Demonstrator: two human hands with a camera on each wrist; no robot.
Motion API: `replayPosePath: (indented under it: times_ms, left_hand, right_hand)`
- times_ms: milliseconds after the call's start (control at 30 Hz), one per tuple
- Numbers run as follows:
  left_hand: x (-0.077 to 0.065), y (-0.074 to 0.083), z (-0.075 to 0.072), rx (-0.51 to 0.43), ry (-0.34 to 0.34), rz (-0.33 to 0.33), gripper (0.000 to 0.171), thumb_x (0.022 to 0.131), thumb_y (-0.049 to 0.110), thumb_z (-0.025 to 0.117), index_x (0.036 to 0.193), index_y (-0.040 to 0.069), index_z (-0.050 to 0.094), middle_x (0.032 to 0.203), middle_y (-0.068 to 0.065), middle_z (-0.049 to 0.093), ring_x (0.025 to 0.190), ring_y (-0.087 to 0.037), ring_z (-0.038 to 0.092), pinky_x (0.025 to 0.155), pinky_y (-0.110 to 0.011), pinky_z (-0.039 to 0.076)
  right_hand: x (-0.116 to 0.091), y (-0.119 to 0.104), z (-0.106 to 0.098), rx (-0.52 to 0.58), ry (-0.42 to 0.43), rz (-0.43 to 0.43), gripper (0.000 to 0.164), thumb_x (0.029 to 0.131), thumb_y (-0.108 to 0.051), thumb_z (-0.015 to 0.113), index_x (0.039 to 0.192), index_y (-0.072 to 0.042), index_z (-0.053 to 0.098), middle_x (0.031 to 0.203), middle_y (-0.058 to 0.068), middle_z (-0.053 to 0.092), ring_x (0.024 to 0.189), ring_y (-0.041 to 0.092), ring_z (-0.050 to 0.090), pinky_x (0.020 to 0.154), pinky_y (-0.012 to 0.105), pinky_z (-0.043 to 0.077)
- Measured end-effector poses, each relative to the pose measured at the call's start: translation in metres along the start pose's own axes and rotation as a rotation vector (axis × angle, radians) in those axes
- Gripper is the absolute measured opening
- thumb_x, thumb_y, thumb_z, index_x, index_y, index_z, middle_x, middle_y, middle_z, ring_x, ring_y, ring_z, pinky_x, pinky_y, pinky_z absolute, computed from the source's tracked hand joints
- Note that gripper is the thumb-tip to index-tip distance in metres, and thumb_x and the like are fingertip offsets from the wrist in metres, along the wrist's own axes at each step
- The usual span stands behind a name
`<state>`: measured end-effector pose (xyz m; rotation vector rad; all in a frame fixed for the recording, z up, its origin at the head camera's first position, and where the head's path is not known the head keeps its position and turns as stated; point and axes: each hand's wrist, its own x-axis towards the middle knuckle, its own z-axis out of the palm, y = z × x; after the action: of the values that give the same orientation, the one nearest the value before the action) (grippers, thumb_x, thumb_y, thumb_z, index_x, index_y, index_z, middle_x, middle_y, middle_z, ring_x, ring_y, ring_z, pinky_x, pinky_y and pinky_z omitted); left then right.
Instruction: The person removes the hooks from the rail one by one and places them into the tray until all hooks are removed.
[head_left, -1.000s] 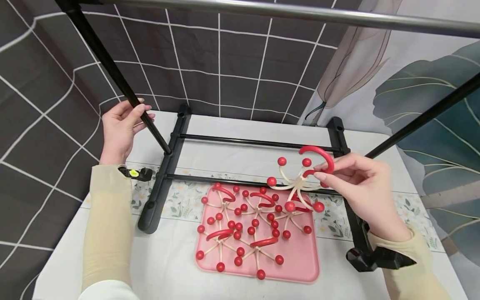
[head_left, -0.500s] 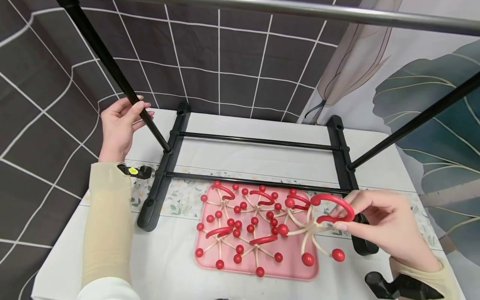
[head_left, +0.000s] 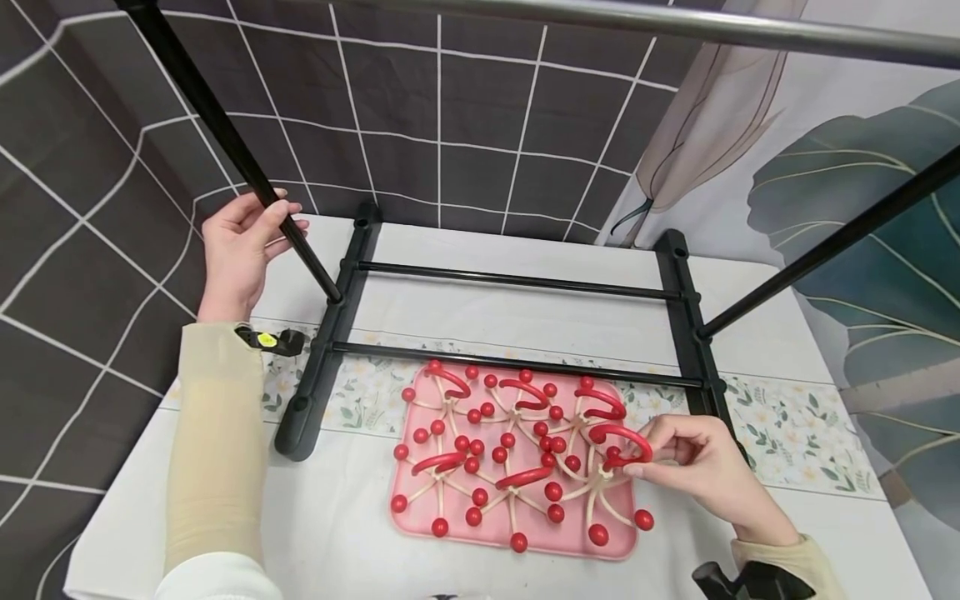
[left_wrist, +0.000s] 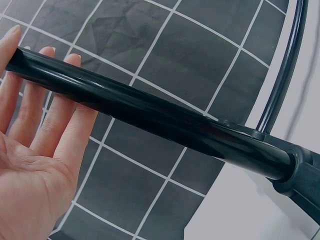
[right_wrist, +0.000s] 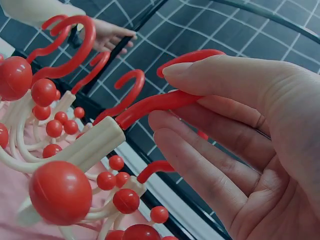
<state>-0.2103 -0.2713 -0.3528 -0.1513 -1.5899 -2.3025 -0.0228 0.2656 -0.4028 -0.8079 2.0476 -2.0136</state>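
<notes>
My right hand pinches the red hook of a multi-arm hanger between thumb and fingers. This hanger has cream arms tipped with red balls and stands at the front right of the pink tray, one ball past the tray's right edge. In the right wrist view, the red hook lies between thumb and fingertips. Several like hangers share the tray. My left hand holds the slanting black pole of a rack; in the left wrist view, fingers lie behind the pole, thumb in front.
The rack's black base stands on the white table, its front crossbar just behind the tray. A silver rail spans overhead. A second black pole rises at right. Dark grid-patterned cloth hangs behind.
My right hand has carried the held hanger from above the front crossbar, down past the tray's right side, then left onto the tray. The left hand stays on the pole.
</notes>
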Motion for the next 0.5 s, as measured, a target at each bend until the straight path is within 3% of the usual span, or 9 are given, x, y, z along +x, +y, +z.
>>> replayPosePath:
  times_ms: [233, 500]
  left_hand:
    - [-0.001, 0.000, 0.000, 0.004, 0.003, 0.000, 0.028, 0.089, 0.000, 0.078, 0.114, -0.009, 0.069, 0.097, -0.019, 0.073, 0.080, -0.026, 0.075, 0.080, -0.033, 0.061]
    - [-0.001, 0.000, 0.001, 0.000, 0.002, -0.003, 0.028, 0.089, 0.000, 0.078, 0.115, -0.009, 0.069, 0.097, -0.018, 0.073, 0.080, -0.026, 0.075, 0.080, -0.033, 0.061]
  right_hand:
    - [-0.003, 0.011, -0.002, 0.026, -0.002, 0.014, 0.031, 0.077, 0.031, 0.068, 0.090, 0.002, 0.071, 0.088, 0.018, 0.070, 0.074, 0.018, 0.072, 0.058, 0.026, 0.059]
    - [-0.006, 0.020, -0.001, -0.064, 0.003, 0.159, 0.023, 0.080, 0.020, 0.075, 0.086, -0.003, 0.071, 0.089, 0.016, 0.072, 0.075, 0.020, 0.074, 0.059, 0.029, 0.061]
